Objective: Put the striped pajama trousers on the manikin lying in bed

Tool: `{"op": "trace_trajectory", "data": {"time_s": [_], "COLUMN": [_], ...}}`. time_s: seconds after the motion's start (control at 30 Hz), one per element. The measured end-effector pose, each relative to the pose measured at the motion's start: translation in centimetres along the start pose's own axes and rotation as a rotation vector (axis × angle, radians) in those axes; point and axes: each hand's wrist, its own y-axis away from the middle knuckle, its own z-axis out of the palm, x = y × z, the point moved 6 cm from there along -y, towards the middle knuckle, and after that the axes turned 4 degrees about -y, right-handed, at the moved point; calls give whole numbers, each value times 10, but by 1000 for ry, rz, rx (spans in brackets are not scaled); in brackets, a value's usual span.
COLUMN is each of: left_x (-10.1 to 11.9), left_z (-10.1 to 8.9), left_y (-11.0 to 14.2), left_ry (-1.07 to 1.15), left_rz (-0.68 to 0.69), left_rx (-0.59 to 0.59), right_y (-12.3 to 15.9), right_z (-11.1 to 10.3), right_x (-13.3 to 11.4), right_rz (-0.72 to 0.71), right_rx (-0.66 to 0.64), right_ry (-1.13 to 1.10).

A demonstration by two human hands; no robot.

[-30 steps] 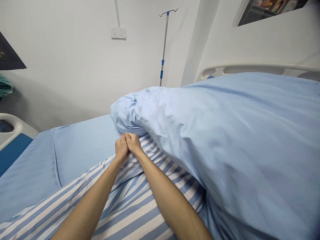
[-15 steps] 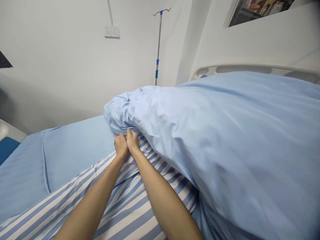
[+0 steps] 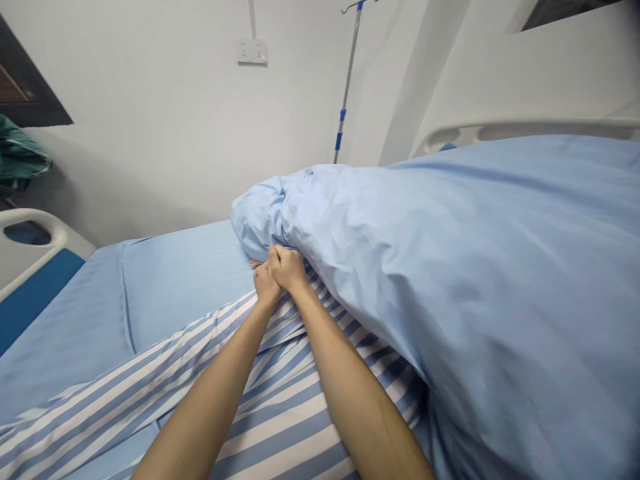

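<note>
My left hand (image 3: 267, 283) and my right hand (image 3: 289, 268) are closed side by side, touching each other, with their fingers curled under. They are at the lower edge of a light blue quilt (image 3: 380, 267), where it meets blue-and-white striped cloth (image 3: 285, 410). A small pinkish, skin-coloured bit (image 3: 255, 263) shows just beyond my left hand; it may be fingertips, but I cannot tell whose. What my fingers grip is hidden behind my knuckles. The quilt is puffed up and creased, covering the right side. Beneath my forearms the striped cloth is folded and wrinkled.
A light blue bed sheet (image 3: 185, 273) covers the mattress at left. Bed end boards stand at left (image 3: 70, 233) and behind the quilt (image 3: 505, 127). A drip stand (image 3: 347, 87) is by the wall, near a socket (image 3: 253, 51). Green cloth (image 3: 20, 153) hangs far left.
The view has swung left, so the scene sits further right and the left end board shows more. My hands stay closed at the quilt's edge, the right now slightly higher over the left.
</note>
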Motion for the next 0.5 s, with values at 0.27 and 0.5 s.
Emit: {"op": "trace_trajectory", "data": {"time_s": [0.27,0.5], "left_x": [2,-37], "left_z": [4,-77], "left_y": [1,12], "left_ry": [-9,100], "left_rz": [-36,-114], "left_rx": [-7,-81], "right_y": [1,6], "right_z": [13,11], "right_x": [56,44], "right_rz": [158,166], "right_rx": [74,44], "right_ry": [-152,-150]}}
